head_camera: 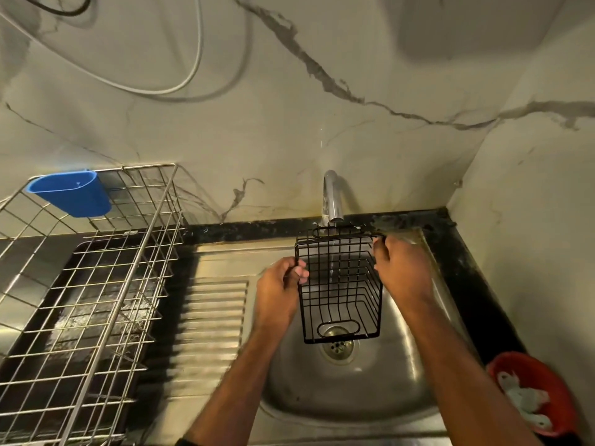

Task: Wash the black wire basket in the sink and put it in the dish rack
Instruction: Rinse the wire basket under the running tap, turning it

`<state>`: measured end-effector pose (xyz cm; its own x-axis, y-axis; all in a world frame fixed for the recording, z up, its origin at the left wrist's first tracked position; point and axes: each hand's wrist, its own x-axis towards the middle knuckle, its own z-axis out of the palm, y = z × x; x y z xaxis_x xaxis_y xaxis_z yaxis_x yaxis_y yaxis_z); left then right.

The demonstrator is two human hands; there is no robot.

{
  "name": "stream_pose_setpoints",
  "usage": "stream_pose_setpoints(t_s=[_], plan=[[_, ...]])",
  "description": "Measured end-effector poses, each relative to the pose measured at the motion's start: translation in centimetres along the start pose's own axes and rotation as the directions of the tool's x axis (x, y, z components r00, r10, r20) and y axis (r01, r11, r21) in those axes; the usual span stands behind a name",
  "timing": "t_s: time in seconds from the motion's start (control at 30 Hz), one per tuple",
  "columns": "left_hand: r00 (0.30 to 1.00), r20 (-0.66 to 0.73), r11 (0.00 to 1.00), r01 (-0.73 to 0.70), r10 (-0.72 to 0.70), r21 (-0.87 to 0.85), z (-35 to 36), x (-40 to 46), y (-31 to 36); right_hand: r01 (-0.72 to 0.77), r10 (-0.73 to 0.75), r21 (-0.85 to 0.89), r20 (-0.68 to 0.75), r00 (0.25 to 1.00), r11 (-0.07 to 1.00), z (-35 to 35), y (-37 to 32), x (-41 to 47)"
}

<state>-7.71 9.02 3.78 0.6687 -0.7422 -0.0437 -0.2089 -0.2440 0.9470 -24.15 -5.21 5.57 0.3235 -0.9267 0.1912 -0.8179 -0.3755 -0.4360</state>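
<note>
At the counter's left edge we see the silver wire dish rack [96, 284] with its blue plastic cup [72, 193]. Our left hand [280, 284] grips the left rim of the black wire basket [339, 284]; our right hand [399, 268] clasps the right rim. We hold it over the steel sink [370, 397], under the chrome tap [331, 197], and we judge turning it slowly rinses every wire

Light dim, warm yellow. We note a broad soft shadow on the wall [467, 30] at 1 o'clock, glare on the sink [370, 391] basin, wide-angle bending at the edges, slight overall softness.
</note>
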Motion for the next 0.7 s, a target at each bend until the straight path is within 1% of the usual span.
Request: stream_pose_setpoints(t_s=[0.17, 0.27, 0.5, 0.7], plan=[[1.0, -0.006, 0.999, 0.022, -0.022, -0.048, -0.1, 0.1, -0.2, 0.007, -0.007, 0.012, -0.011, 1.0, 1.0, -0.7, -0.5, 0.1], [1.0, -0.019, 0.998, 0.023, -0.024, -0.05, -0.4, 0.0, 0.0, -0.001, 0.001, -0.008, 0.01, 1.0, 1.0, -0.8, -1.1, 0.0], [0.999, -0.041, 0.999, 0.005, -0.007, -0.036, -1.2, -0.2, 0.2, 0.002, -0.003, 0.047, 0.017, 1.0, 0.999, -0.8, -2.0, -0.3], [0.999, -0.034, 0.999, 0.022, -0.023, -0.038, -1.3, -0.3, 0.4, -0.038, 0.033, 0.096, 0.048, 0.998, 0.995, -0.8, -2.1, -0.5]])
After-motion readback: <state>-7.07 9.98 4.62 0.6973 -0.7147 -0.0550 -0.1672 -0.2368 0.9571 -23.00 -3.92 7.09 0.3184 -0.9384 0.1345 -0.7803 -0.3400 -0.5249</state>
